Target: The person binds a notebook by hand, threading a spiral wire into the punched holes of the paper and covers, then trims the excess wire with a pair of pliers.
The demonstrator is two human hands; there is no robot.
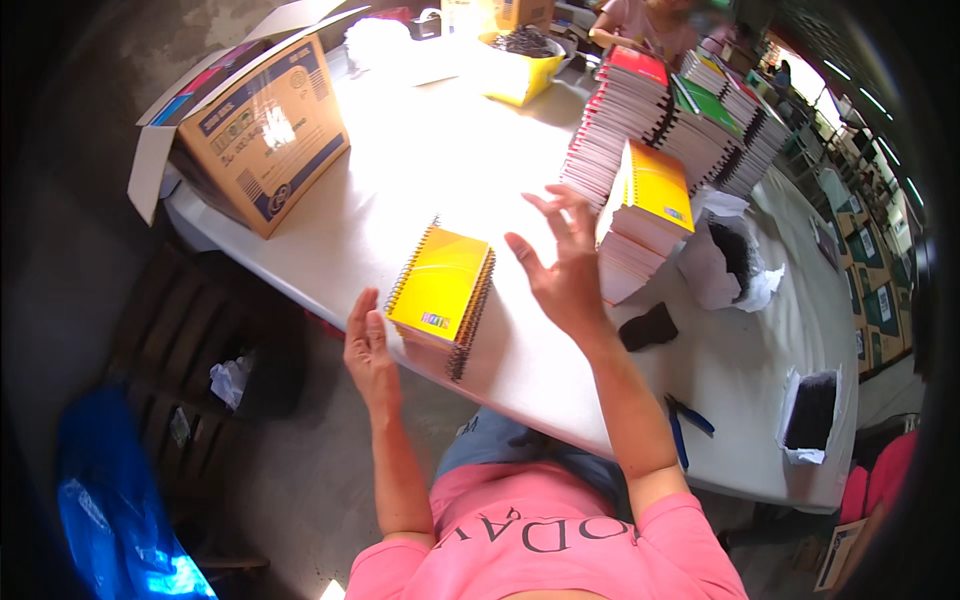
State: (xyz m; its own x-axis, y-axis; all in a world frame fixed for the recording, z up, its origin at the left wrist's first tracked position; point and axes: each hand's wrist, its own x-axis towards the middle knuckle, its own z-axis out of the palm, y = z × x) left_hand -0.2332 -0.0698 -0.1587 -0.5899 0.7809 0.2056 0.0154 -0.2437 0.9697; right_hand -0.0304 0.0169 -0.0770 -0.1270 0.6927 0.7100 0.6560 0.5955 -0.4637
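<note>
A short stack of yellow-covered spiral notebooks point(440, 280) lies on the white table near its front edge, with dark wire coils showing along both sides. My left hand point(371, 350) is beside the stack's near left corner, fingers stretched out and holding nothing; whether it touches the stack I cannot tell. To the right of the stack, my right hand point(562, 260) hovers over the table with fingers spread and nothing in them. Just beyond that hand stands a taller pile of yellow-covered books point(655, 190).
Tall stacks of red- and green-covered notebooks point(620, 110) rise at the far right. An open cardboard box point(265, 140) stands at left, a yellow container point(520, 75) at the back. Pliers point(688, 425), a dark piece point(648, 327) and a paper-lined box point(810, 412) lie right. A person point(650, 25) sits opposite.
</note>
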